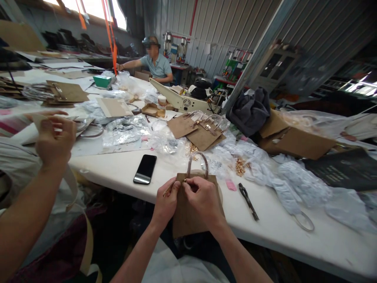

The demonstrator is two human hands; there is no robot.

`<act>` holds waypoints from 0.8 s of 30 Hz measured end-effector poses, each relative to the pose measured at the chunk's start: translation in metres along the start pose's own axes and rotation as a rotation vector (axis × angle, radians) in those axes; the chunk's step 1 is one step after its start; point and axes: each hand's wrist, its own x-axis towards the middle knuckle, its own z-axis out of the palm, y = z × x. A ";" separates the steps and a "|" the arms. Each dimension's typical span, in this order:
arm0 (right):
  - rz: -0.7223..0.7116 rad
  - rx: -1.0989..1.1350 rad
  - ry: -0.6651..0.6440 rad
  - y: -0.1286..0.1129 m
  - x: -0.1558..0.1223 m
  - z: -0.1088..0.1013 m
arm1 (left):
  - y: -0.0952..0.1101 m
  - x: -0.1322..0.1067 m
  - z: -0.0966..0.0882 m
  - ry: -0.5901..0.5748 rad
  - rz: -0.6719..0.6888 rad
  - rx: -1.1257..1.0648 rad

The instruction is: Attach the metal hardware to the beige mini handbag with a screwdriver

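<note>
A brown handbag panel [190, 220] with an arched handle [198, 154] leans against the table's front edge in front of me. My left hand [166, 202] is closed at its upper left edge, thumb on the front face. A thin gold-coloured strip shows by those fingers; what it is I cannot tell. My right hand [204, 196] lies across the panel, thumb and forefinger pinched at the foot of the handle. A tiny gold-coloured fitting [185, 181] shows at those fingertips. The panel's right middle is hidden behind my right hand.
A black phone [145, 169] lies left of the panel, a dark hand tool [249, 201] to the right. Behind are brown panels with handles [206, 133], gold fittings [240, 167] and plastic wrapping [126, 127]. A co-worker's hand [55, 137] is at left; another person [156, 61] sits across.
</note>
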 end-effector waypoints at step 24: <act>-0.086 0.155 -0.205 0.003 -0.022 0.013 | -0.015 -0.003 -0.004 0.181 -0.333 -0.090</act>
